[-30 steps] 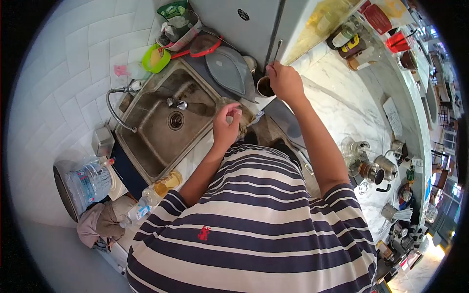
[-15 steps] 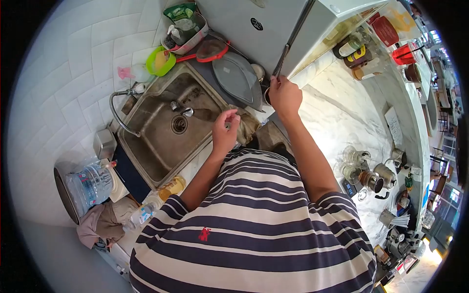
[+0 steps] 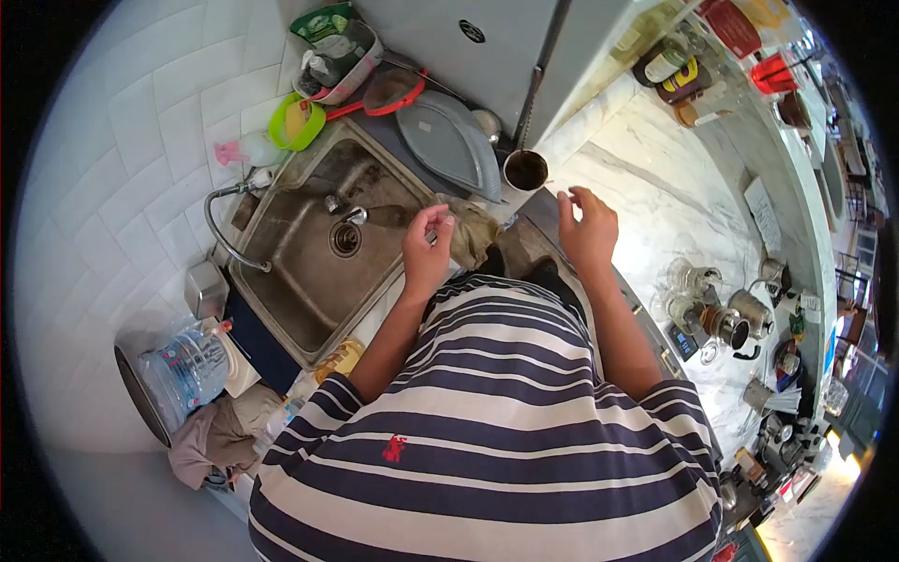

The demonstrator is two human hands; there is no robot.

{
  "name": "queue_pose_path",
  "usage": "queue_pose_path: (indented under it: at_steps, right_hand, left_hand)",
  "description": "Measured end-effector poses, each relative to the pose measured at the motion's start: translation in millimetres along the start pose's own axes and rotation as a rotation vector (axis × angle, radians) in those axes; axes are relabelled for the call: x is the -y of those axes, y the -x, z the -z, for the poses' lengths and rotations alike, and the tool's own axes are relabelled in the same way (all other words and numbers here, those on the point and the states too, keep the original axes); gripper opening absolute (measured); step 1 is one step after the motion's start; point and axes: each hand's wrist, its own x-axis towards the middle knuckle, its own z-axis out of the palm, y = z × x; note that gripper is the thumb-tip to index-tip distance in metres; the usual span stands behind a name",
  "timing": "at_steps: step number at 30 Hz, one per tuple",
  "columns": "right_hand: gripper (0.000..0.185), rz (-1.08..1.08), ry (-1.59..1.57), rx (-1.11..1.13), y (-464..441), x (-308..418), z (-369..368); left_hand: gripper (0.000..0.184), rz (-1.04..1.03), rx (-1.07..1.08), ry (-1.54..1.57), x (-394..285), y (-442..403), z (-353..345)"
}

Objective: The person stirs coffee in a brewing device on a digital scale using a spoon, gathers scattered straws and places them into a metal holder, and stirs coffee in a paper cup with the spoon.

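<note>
My left hand (image 3: 428, 248) hovers by the sink's right edge, fingers loosely curled with a gap to the thumb, and nothing shows in it. A crumpled brownish cloth (image 3: 473, 229) lies just to its right. My right hand (image 3: 590, 232) is raised over the counter's front edge, thumb and fingers apart and holding nothing. Closest to it is a cup (image 3: 525, 170) with dark contents or a dark inside. From the cup's back side a long, thin metal utensil (image 3: 531, 105) rises against the grey fridge-like panel; its lower end cannot be made out.
The metal sink (image 3: 300, 272) with its faucet is at left. A grey oval tray (image 3: 445, 140), a red strainer (image 3: 393, 92) and a green bowl (image 3: 297, 122) stand behind it. Glass jugs and metal pots (image 3: 726, 323) are on the marble counter (image 3: 646, 187) at right, bottles (image 3: 667, 66) at the back.
My right hand has let go of the thin metal utensil and moved toward me and right, uncovering the cup. My left hand has hardly moved. The view has shifted slightly.
</note>
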Motion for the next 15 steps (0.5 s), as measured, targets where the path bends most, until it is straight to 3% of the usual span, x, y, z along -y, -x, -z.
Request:
queue_pose_path:
  at_steps: [9,15]
  right_hand:
    - [0.024,-0.390,-0.194,0.039,99,-49,37]
    - [0.028,-0.586,-0.233,-0.085,166,-96,73]
  left_hand:
    - [0.024,-0.013,0.282,-0.041,-21,21,-18]
    - [0.026,-0.117,0.529,-0.082,-53,37,-81]
